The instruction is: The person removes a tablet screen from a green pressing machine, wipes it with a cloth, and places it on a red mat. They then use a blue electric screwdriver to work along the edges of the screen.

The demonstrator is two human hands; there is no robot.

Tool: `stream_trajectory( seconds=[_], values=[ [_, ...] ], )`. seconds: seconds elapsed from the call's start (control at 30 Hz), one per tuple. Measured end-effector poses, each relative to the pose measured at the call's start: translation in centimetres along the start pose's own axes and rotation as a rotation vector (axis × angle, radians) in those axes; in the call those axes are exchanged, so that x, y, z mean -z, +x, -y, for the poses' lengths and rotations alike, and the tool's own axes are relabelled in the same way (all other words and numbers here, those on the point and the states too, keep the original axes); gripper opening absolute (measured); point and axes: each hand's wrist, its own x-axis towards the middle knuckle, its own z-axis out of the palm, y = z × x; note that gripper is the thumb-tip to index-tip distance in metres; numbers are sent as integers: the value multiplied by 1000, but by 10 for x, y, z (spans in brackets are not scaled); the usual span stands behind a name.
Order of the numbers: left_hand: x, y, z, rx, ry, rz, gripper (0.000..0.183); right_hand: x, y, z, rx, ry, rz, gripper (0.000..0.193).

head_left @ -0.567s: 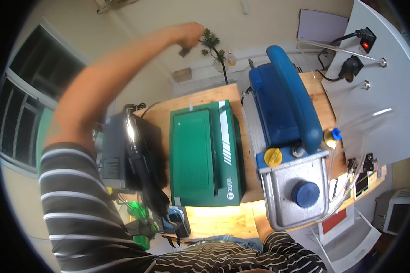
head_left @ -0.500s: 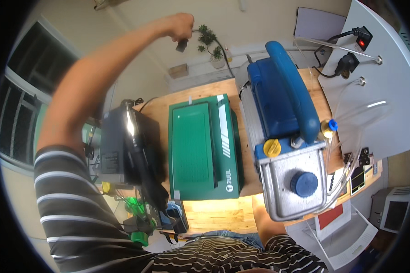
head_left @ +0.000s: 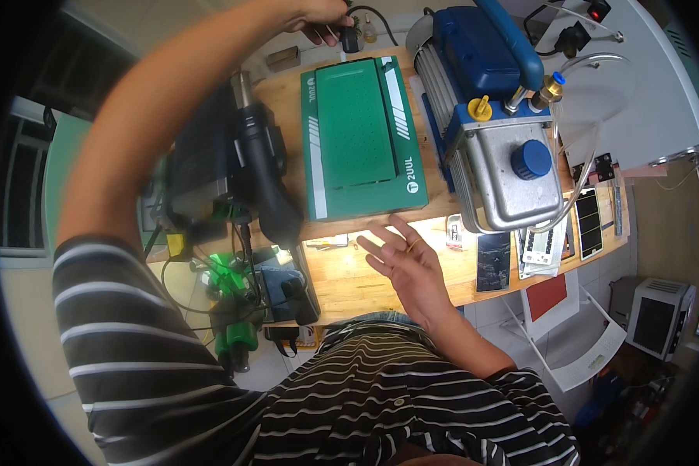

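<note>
Stretching far forward, the left hand (head_left: 318, 14) meets the picture's upper edge beside a black plug (head_left: 351, 39).
Its top is cropped and the fingers overlap, so whether they pinch the plug or only sit near it cannot be told; the plug shows at the far edge of the green box (head_left: 357, 124), its cable (head_left: 382, 19) arcing rightward. Blurred, the left arm covers part of a shadowy dark box (head_left: 202, 147). Bent inward, the right hand (head_left: 412, 272) hangs near the green box's close edge, fingers loosely spread, holding nothing.
</note>
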Motion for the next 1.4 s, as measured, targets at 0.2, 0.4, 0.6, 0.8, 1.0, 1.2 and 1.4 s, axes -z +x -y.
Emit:
stream_trajectory(
  seconds=[0.2,0.4,0.6,0.8,1.0,1.2,1.4],
  values=[
    [-18,-8,3,105,-73,161,27,-14,14,-5,50,233,-56,39],
    [-9,-8,2,31,-71,204,26,-28,23,-8,103,182,-170,37],
    [-19,-23,1,35,-121,260,26,-21,15,-6,44,150,-258,50],
    [-46,-58,-9,40,-102,336,26,-2,-33,-19,-13,-4,-223,49],
    [-86,-114,-21,24,-138,306,26,34,-85,-19,85,30,-311,55],
    [-110,-138,-19,-80,-215,-42,19,72,-108,-22,163,32,-244,53],
    [-164,-175,11,-207,-672,-478,16,123,-124,-50,195,68,-353,52]
  ],
)
